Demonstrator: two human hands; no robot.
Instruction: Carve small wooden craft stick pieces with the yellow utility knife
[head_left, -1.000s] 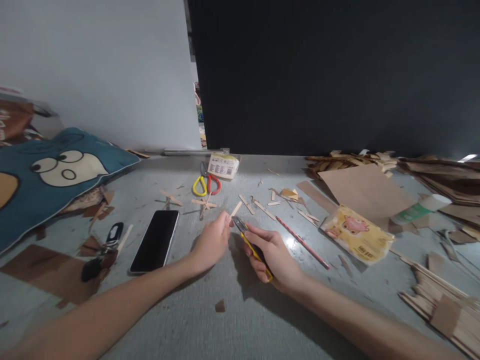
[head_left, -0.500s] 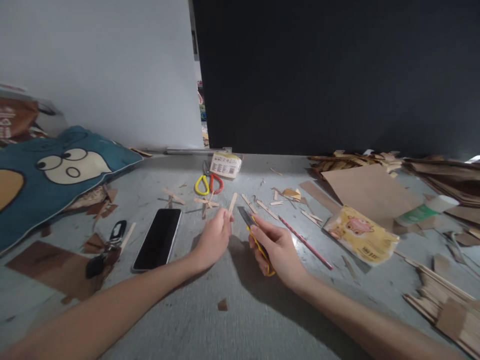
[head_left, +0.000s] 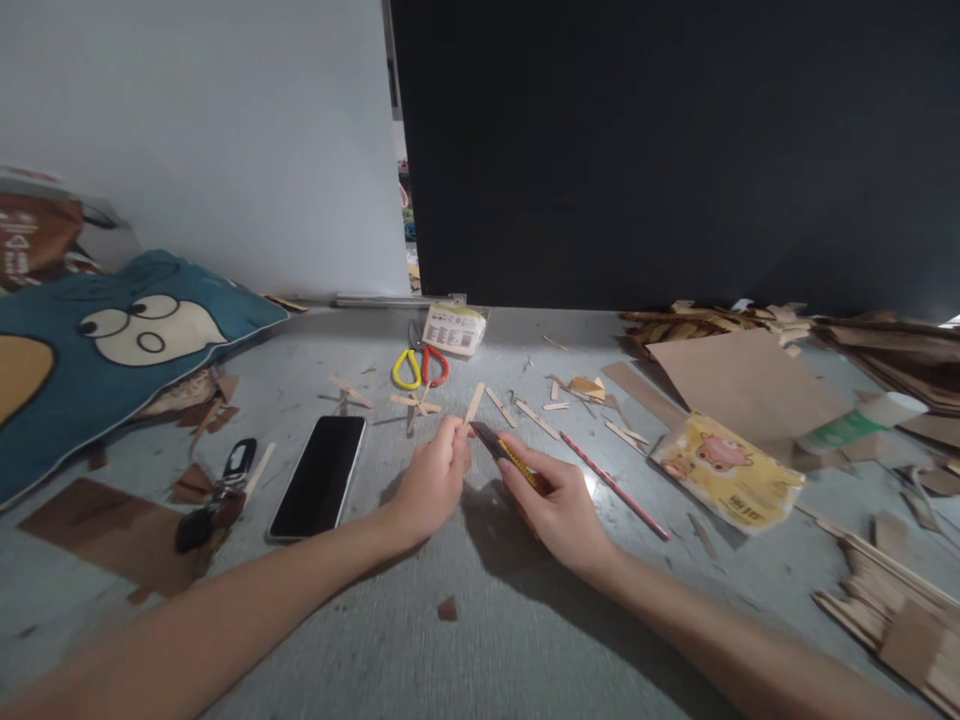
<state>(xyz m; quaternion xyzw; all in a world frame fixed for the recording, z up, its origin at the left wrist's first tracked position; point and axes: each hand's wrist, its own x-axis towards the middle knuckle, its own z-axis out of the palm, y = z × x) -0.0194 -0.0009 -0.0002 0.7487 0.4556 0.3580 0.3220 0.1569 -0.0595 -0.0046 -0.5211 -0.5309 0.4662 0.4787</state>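
Observation:
Pinched upright in my left hand is a flat wooden craft stick, its lower part hidden by the fingers. My right hand is closed around a yellow and black utility knife. The blade points up and left, and its tip is at the stick just above my left fingertips; whether it touches cannot be made out. Beyond my hands, small joined stick pieces lie on the table. Several loose craft sticks and a red patterned pencil are beside my right hand.
Left of my hands lie a phone, keys and a blue cushion. Scissors and a small packet are at the back. On the right are a yellow tissue pack, a glue tube and cardboard.
My right hand has moved the knife left and turned it, bringing the blade from apart to the craft stick. My left hand keeps its grip nearly in place.

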